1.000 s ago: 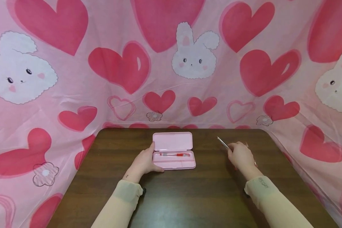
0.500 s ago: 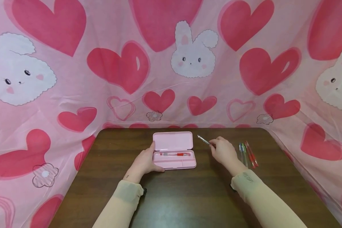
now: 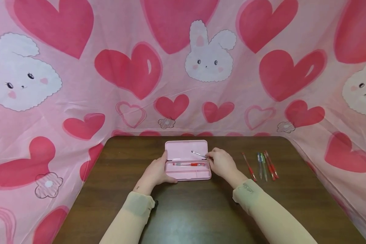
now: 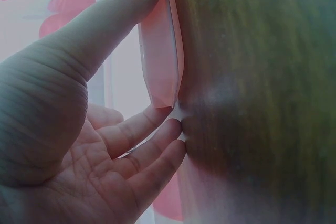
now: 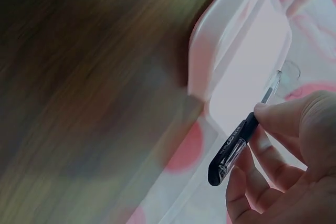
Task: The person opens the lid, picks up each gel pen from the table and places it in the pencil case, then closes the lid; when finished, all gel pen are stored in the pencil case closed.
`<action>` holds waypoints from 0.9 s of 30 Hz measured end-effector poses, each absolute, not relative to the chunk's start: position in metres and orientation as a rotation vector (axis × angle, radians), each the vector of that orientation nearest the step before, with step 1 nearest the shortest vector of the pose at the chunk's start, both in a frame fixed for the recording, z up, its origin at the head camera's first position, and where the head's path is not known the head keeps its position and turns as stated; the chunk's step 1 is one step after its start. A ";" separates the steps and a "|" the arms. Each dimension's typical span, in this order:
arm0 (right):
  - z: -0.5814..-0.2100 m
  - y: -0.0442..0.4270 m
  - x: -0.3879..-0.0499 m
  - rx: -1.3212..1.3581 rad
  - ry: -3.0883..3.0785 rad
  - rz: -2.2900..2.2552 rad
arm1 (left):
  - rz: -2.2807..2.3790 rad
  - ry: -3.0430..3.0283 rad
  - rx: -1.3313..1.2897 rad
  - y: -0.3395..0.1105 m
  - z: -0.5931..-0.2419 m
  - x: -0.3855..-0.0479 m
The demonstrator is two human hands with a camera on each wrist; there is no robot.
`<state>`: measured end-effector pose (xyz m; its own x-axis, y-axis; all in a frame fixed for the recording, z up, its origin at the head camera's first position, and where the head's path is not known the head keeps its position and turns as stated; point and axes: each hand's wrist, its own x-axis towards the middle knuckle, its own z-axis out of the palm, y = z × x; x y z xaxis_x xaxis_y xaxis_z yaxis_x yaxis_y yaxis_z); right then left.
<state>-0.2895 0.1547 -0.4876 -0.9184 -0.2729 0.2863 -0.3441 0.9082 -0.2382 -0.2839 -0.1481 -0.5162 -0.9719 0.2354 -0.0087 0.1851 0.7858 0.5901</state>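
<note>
An open pink pencil case (image 3: pixel 181 175) lies on the table with its lid (image 3: pixel 183 147) folded back. A red pen (image 3: pixel 189 164) lies in its long rear compartment. My left hand (image 3: pixel 153 172) holds the case at its left end, thumb (image 4: pixel 113 22) along the front side and fingers at the end. My right hand (image 3: pixel 222 163) pinches a clear pen with a black cap (image 5: pixel 231 148) between thumb and fingers. That pen's tip points left, above the right part of the lid in the head view.
Right of the right hand, several pens lie on the brown table (image 3: pixel 183 210): a lone red pen (image 3: pixel 249 166), two with clear barrels (image 3: pixel 262 166), and red ones (image 3: pixel 271 165). A pink heart-and-rabbit cloth (image 3: pixel 176 74) hangs behind and beside the table.
My right hand has moved left with the black-capped pen, from near the loose pens to the case's right side. More of the loose pens show now. The left hand stays on the case.
</note>
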 end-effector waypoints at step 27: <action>-0.504 0.101 -0.292 0.767 -2.928 0.344 | 0.886 2.935 0.370 -0.149 -0.515 -0.282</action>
